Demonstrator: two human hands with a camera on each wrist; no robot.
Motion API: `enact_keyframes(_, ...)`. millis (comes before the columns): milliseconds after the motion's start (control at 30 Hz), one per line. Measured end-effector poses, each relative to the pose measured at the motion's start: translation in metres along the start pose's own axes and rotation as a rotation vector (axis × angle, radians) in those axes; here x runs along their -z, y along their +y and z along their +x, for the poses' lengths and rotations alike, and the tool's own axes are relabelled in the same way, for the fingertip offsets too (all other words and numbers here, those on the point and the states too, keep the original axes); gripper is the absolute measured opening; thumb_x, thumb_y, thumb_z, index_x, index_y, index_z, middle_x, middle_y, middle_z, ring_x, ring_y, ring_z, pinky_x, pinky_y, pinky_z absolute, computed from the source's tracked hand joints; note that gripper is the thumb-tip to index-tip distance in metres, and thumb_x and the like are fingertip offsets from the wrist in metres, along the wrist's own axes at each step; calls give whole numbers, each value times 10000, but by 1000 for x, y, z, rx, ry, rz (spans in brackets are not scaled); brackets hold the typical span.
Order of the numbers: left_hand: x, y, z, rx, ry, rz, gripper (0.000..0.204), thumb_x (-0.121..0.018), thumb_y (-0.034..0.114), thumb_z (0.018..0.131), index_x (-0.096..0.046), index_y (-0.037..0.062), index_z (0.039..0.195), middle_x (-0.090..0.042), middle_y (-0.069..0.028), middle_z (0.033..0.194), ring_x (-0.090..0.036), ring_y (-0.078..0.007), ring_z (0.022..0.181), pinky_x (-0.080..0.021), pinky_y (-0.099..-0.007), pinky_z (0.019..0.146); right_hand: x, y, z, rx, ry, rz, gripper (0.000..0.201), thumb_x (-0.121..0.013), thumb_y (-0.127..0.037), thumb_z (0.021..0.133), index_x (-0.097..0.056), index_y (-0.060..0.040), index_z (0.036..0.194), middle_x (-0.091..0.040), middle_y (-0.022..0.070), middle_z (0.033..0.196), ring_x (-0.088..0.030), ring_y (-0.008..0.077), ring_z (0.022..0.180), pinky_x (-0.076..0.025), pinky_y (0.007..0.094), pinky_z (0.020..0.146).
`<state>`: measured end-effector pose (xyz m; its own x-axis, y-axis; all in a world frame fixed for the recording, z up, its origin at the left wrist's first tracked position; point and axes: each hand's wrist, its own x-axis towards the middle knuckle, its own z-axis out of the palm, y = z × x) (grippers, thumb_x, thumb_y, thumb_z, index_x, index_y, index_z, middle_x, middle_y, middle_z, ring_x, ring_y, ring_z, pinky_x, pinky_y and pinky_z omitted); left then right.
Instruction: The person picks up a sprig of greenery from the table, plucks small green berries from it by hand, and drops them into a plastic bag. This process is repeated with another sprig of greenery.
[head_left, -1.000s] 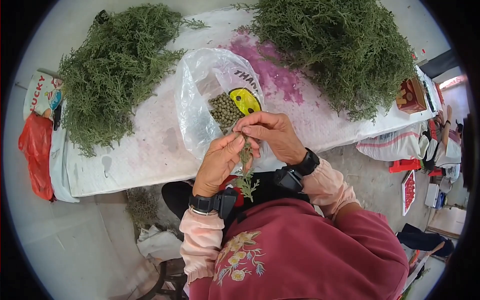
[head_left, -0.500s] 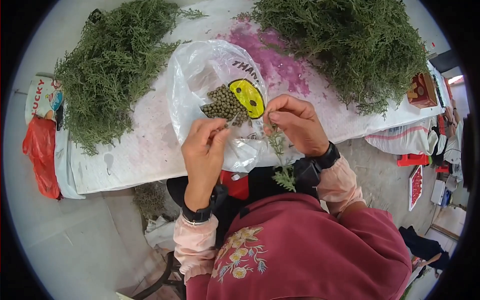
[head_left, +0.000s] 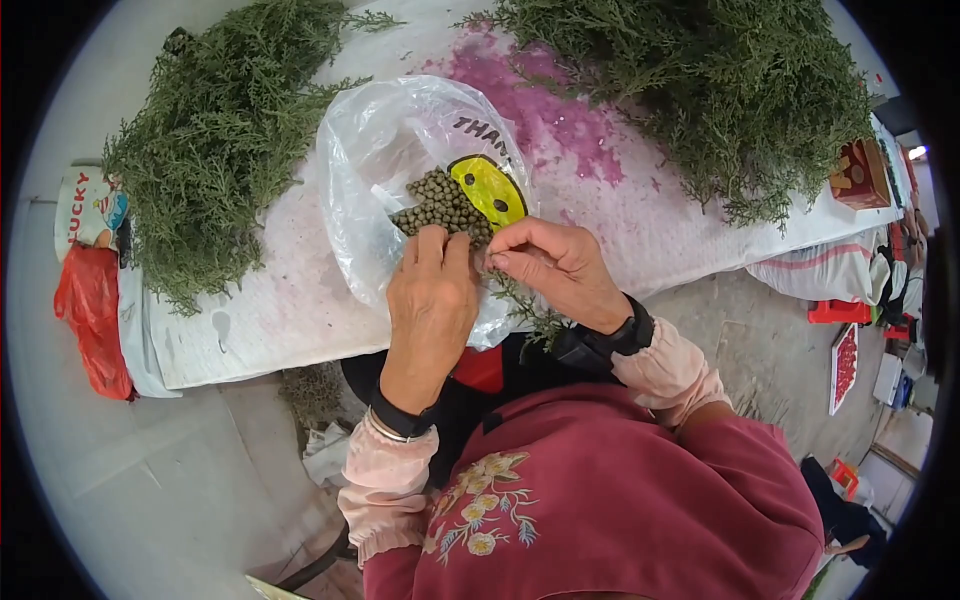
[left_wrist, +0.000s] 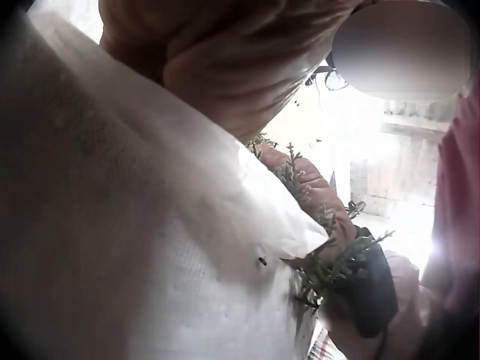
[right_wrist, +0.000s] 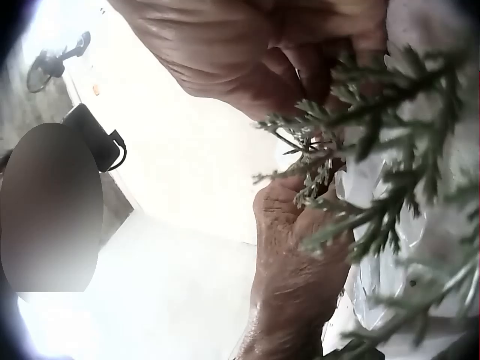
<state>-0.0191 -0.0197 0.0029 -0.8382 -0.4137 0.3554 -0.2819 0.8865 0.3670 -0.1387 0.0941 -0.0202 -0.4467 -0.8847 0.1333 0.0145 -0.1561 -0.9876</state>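
Observation:
In the head view a clear plastic bag (head_left: 350,150) with a yellow face print holds many small round green-brown cones (head_left: 440,203). The left hand (head_left: 432,305) is over the bag's near part, fingers bent downward; its fingertips are hidden, so what they touch cannot be seen. Right beside it, the right hand (head_left: 560,268) pinches a small green sprig (head_left: 540,318) between thumb and forefinger, the sprig hanging toward the lap. In the right wrist view the sprig (right_wrist: 390,202) crosses in front of the left hand (right_wrist: 292,255).
Large piles of green branches lie on the white table (head_left: 260,335) at the left (head_left: 210,160) and upper right (head_left: 700,90). A red bag (head_left: 92,310) hangs off the left side. A small red box (head_left: 860,175) stands at the right end, with a white sack (head_left: 820,268) below.
The hands came apart from the sprig, the left moving over the bag; now they are close together again, the left with fingers lower, the right shifted left with the sprig.

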Motion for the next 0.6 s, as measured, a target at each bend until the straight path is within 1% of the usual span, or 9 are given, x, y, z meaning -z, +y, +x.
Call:
enact_keyframes(100,0,-1,1,7,8,-47,190,-615,5,711,-579,-8,897,-491,-127,849,-552,-312,770,-470,-395,631,0,-2,-2,-60,25,-16,99,-610,-51,857,-608,5,939,-619,2,850,-548,52,763,-447,197,678)
enact_keyframes(167,0,1,1,10,12,-73,185,-617,12,705,-568,-14,881,-468,-123,828,-539,-303,769,-467,-399,629,-1,-3,-3,-63,32,-21,96,-611,-48,856,-608,5,936,-616,0,845,-545,51,758,-446,195,673)
enact_keyframes(267,3,8,4,33,-54,73,181,-613,8,699,-562,-12,872,-467,-124,822,-544,-308,777,-470,-397,642,-1,-4,-4,-65,32,-38,89,-612,-43,854,-607,3,930,-611,-2,837,-539,50,749,-442,192,664)
enact_keyframes(300,3,8,4,35,-50,75,181,-613,8,699,-562,-12,872,-467,-124,822,-544,-308,777,-470,-397,642,-1,-3,-4,-34,39,-64,90,-613,-43,853,-607,3,931,-608,-6,835,-535,46,749,-439,190,664)
enact_keyframes(367,1,6,5,-18,-72,150,178,-609,1,691,-555,-13,860,-461,-126,803,-547,-308,772,-469,-397,635,-3,-1,-6,27,52,-115,94,-615,-42,851,-606,2,934,-602,-13,831,-527,39,748,-434,186,665)
enact_keyframes(433,-1,4,4,-43,-81,188,177,-607,-2,687,-551,-13,854,-458,-127,794,-549,-308,769,-469,-398,631,-3,2,-7,41,53,-114,96,-616,-42,851,-605,1,935,-601,-17,829,-524,37,750,-432,185,668)
enact_keyframes(533,-4,-3,0,-27,18,74,172,-612,-22,700,-575,-21,868,-498,-139,816,-551,-313,744,-474,-364,619,-4,3,-9,60,65,-114,100,-618,-41,849,-604,0,939,-598,-24,827,-518,34,754,-428,184,673)
enact_keyframes(567,-5,-5,-2,-26,18,75,172,-612,-22,700,-575,-21,868,-498,-139,816,-551,-313,744,-474,-364,619,-5,3,-9,35,75,-94,103,-620,-43,848,-603,-1,940,-597,-26,826,-517,33,757,-427,183,677)
enact_keyframes(600,-6,-7,-3,-9,121,-29,160,-614,-23,719,-586,-25,877,-519,-134,837,-556,-288,737,-473,-343,615,-6,3,-8,13,86,-74,106,-622,-45,847,-603,-2,942,-596,-27,826,-516,32,759,-426,182,680)
